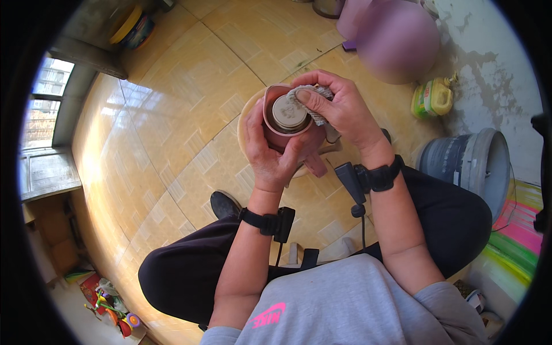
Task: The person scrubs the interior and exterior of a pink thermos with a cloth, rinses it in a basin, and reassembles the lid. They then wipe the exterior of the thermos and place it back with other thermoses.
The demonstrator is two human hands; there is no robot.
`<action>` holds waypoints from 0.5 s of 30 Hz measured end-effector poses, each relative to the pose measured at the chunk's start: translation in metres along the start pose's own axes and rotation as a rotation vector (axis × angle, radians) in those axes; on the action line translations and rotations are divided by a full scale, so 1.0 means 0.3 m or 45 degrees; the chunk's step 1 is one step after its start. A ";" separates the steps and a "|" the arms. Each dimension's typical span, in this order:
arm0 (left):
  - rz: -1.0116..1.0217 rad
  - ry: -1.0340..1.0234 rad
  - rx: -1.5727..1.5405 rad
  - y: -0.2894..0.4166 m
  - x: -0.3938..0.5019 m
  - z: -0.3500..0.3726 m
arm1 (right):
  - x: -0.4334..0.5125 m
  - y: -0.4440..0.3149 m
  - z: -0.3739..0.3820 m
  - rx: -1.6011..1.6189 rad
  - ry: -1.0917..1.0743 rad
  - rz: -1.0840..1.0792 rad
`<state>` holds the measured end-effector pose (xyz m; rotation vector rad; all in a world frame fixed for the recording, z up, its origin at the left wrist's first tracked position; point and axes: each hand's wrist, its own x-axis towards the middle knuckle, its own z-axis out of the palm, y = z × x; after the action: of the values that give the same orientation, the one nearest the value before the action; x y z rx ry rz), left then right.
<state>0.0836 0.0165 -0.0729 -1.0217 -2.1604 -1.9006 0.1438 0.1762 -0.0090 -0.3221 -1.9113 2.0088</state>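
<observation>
A pink thermos jug (273, 137) is held up in front of me, its spout pointing away and its handle towards me. In its mouth sits a round, pale stopper (286, 113) with raised markings. My left hand (271, 159) wraps around the jug's body, fingers on the left side and thumb on the near side. Between the thumb and fingers of my right hand (345, 108) is a grey knitted cloth (314, 113), which lies over the right part of the jug's rim beside the stopper. Behind the jug, a pale round stool top (242, 129) is partly hidden.
A large pink-purple rounded object (399, 41) stands ahead to the right. Below it are a yellow-green detergent bottle (432, 98) and a grey bucket (496, 168) on its side. Toys (114, 308) lie lower left; a yellow-rimmed tub (133, 28) stands upper left on the tiled floor (172, 108).
</observation>
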 end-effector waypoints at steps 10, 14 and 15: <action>0.019 0.019 0.074 0.017 0.000 0.005 | 0.013 0.019 0.011 0.052 -0.031 0.048; 0.029 -0.016 0.061 0.018 0.004 0.007 | 0.010 0.024 0.012 0.036 0.010 0.020; 0.008 -0.016 0.056 0.016 0.001 0.008 | 0.005 0.020 0.008 0.032 0.040 0.014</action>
<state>0.0867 0.0190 -0.0691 -1.0335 -2.1927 -1.8409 0.1411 0.1745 -0.0147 -0.3561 -1.8682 2.0212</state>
